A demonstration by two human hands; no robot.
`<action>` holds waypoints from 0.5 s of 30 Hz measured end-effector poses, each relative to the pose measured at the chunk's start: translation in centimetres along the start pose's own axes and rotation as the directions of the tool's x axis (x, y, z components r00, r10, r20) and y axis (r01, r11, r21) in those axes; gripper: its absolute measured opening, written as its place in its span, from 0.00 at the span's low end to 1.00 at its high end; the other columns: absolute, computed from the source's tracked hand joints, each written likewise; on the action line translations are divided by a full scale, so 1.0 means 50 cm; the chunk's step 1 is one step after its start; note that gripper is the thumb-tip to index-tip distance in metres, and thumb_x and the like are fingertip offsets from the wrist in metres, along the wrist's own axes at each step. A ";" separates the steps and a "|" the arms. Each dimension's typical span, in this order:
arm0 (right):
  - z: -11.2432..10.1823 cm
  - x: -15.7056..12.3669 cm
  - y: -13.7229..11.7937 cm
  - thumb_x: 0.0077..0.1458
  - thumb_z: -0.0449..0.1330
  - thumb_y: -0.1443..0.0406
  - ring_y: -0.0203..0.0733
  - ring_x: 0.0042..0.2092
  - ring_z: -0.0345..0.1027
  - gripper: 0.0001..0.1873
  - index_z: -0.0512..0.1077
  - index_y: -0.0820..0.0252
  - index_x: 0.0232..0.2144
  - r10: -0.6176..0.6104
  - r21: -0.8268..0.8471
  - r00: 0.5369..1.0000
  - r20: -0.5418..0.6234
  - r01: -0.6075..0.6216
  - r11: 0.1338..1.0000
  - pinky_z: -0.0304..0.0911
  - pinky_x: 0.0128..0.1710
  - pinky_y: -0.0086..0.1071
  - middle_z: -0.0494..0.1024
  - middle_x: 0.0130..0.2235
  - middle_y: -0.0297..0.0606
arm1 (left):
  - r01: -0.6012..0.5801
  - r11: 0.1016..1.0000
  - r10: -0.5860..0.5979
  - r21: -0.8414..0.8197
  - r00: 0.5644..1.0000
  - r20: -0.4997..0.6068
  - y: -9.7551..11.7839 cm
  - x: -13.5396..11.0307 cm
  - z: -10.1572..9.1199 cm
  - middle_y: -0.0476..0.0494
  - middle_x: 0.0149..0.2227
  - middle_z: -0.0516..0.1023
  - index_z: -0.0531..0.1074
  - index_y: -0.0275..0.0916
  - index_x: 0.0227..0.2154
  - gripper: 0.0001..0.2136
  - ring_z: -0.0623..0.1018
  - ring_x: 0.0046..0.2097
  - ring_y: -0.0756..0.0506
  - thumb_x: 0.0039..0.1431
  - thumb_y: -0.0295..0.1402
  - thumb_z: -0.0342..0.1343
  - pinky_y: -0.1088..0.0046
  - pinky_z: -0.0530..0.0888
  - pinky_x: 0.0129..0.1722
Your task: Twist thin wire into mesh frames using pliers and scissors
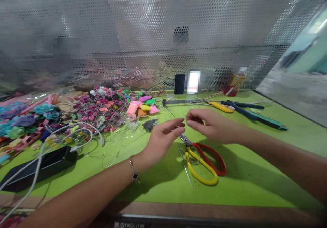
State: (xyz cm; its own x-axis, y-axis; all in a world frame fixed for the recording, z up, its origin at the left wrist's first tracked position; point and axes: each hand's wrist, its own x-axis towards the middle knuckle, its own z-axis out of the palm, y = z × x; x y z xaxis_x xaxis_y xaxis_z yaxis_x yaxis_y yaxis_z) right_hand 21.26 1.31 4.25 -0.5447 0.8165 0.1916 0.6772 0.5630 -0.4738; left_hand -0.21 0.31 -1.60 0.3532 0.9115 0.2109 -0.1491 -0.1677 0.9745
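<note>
My left hand [163,137] and my right hand [211,125] face each other over the green table [158,190], fingertips close but apart. Thumb and fingers of each are drawn together in a pinch; anything between them is too small or hidden to make out. Just below lie scissors [203,163] with one red and one yellow handle, their blades partly covered by my left hand. Thin clear or silvery strands [187,172] lie beside and across the handles. A small dark crumpled piece [150,125] rests behind my left hand.
At left are a pile of wired pink pieces [102,109], colourful packets [141,108], a black tray [38,170] and a white cable [93,132]. Behind my right hand lie pliers [245,110] and a yellow-handled tool [221,106]. Phones [179,84] and a bottle [235,83] stand before a perforated metal panel [143,27].
</note>
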 end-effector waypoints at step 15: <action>-0.110 -0.159 0.215 0.55 0.66 0.66 0.61 0.61 0.73 0.30 0.77 0.58 0.61 0.493 -0.345 0.845 0.207 -0.408 0.845 0.68 0.55 0.46 0.77 0.63 0.55 | 0.375 0.814 -0.396 -0.443 0.917 0.050 0.037 0.012 -0.014 0.48 0.27 0.77 0.77 0.33 0.46 0.08 0.72 0.21 0.54 0.67 0.25 0.56 0.79 0.68 0.20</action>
State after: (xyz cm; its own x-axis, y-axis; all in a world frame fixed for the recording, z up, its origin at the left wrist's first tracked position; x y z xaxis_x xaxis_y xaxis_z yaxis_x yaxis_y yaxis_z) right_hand 35.57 1.60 2.36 -0.2287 0.9411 -0.2491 0.9655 0.1865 -0.1817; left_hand -0.92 0.82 0.27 0.4293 0.8833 -0.1883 -0.3981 0.3722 0.8384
